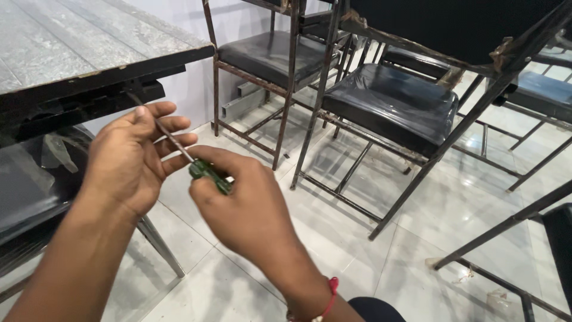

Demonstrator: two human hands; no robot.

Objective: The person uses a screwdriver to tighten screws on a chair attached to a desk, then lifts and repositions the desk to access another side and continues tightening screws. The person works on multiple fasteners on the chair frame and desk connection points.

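i see my right hand (250, 203) closed on the green handle of a screwdriver (205, 170). its shaft slants up toward the dark underside edge of the worktop (89, 77). my left hand (134, 158) sits just left of the screwdriver, fingers (173, 125) half open and steadying the shaft. the tip looks to be at or just short of the worktop's edge; i cannot tell if it sits in a screw. by my judgement, any turning is at most just started. black chairs (387, 101) stand beyond the screwdriver.
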